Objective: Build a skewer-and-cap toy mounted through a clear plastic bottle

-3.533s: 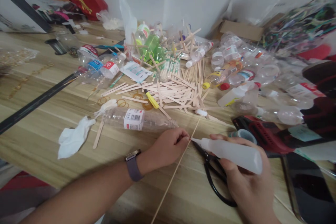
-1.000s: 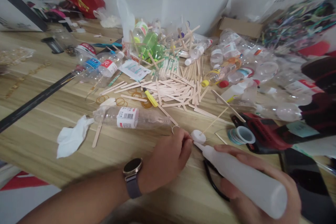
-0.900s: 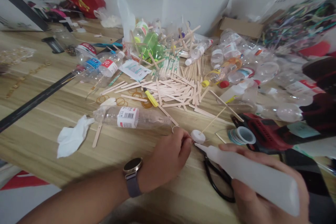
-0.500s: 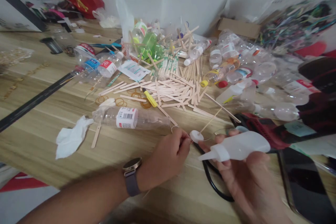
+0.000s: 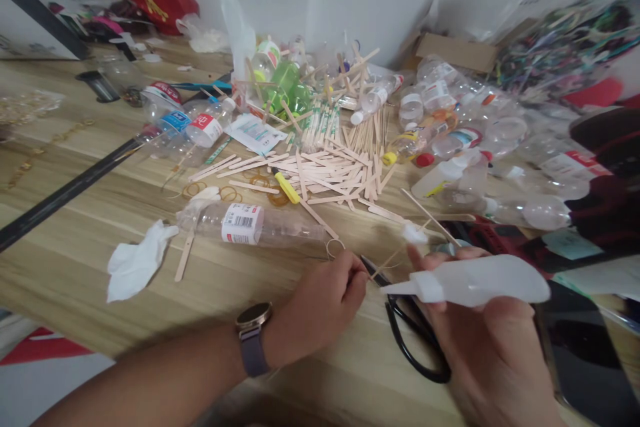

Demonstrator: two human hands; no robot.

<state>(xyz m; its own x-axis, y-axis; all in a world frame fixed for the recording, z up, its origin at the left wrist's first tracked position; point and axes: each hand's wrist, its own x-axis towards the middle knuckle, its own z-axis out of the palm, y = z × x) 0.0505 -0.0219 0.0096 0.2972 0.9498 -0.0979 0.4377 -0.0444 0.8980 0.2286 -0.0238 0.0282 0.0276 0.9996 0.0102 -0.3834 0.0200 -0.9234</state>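
My right hand (image 5: 490, 340) is wrapped around a translucent white squeeze bottle (image 5: 493, 280), held on its side with the pointed nozzle to the left. My left hand (image 5: 325, 300), a watch on its wrist, is closed in a pinch at the lower end of a thin wooden stick (image 5: 387, 265). A small white bottle cap (image 5: 415, 233), blurred, sits further up this stick, close to my right fingers. Just left of the nozzle tip are my left fingertips. A thin ring-like loop (image 5: 334, 249) shows behind my left hand. Black-handled scissors (image 5: 419, 340) lie beneath, between both hands.
A clear plastic bottle (image 5: 285, 225) lies left of centre, near a crumpled tissue (image 5: 137, 260). Behind are piled craft sticks (image 5: 330, 177), a yellow utility knife (image 5: 286, 187) and rubber bands (image 5: 230, 195). Several empty bottles (image 5: 500, 133) crowd the right; a phone (image 5: 585, 347) lies at lower right.
The white cap has moved right and up, away from my left fingers, so more of the stick shows between. My right hand and the squeeze bottle have shifted right.
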